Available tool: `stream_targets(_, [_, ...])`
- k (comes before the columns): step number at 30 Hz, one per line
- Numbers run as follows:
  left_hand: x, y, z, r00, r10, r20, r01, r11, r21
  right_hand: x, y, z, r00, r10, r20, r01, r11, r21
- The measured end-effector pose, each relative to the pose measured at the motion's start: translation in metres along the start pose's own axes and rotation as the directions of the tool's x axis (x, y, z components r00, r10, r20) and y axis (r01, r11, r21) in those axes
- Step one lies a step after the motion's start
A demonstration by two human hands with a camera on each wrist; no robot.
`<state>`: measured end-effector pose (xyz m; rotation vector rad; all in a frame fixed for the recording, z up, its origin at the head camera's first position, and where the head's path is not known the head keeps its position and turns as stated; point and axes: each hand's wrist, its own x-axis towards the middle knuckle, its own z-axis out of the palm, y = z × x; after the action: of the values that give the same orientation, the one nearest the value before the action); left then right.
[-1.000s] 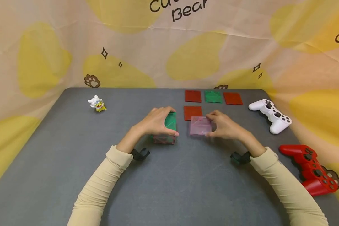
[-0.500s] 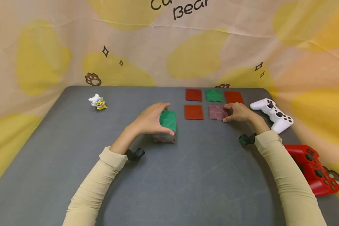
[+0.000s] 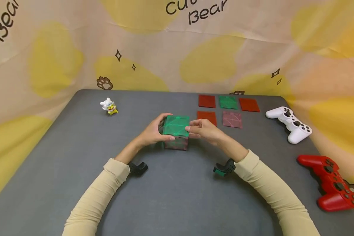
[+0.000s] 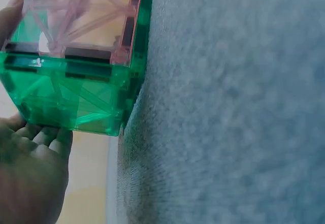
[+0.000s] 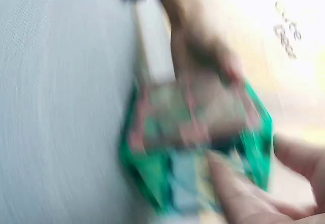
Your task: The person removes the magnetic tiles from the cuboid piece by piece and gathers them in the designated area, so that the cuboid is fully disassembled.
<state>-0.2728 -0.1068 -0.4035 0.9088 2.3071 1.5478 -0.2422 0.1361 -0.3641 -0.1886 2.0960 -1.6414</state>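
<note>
Steadying a tile cube (image 3: pixel 176 132) between 2 hands.
Left hand (image 3: pixel 152 131) cupped round its left side, right hand (image 3: pixel 203 129) pinching the green lid's right edge; probably seating the top, next squaring it gently, 5 loose tiles (image 3: pixel 232 119) beyond the right hand.

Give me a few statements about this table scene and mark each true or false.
1. Both hands touch the cube. True: the left hand and the right hand are on opposite sides of it.
2. The cube's top is red. False: it is green.
3. Five flat tiles lie beyond the cube. True: three red, one green tile, one pink tile.
4. The white controller lies nearer the person than the red controller. False: the red one is nearer.
5. The small figure stands on the cube. False: it stands on the table, apart to the left.
</note>
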Motion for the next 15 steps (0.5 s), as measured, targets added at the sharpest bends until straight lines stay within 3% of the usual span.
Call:
stream_targets(4, [-0.002, 0.013, 0.005, 1.0, -0.005, 0.018, 0.006, 0.999, -0.037, -0.003, 0.002, 0.013, 0.996, 0.017, -0.089, -0.009, 0.996, 0.094])
stream_targets(9, [-0.007, 0.031, 0.002, 0.999, -0.037, 0.003, 0.037, 0.999, 0.001, -0.006, -0.003, 0.013, 0.973, -0.075, -0.22, 0.108, 0.984, 0.143])
stream_targets(12, [-0.009, 0.033, -0.002, 0.999, -0.043, -0.012, 0.043, 0.998, 0.035, -0.01, -0.009, -0.006, 0.941, -0.128, -0.313, 0.202, 0.955, 0.216])
stream_targets(15, [-0.01, 0.028, -0.004, 0.999, -0.038, -0.031, 0.04, 0.998, 0.057, -0.021, -0.009, -0.047, 0.903, -0.142, -0.406, 0.276, 0.914, 0.296])
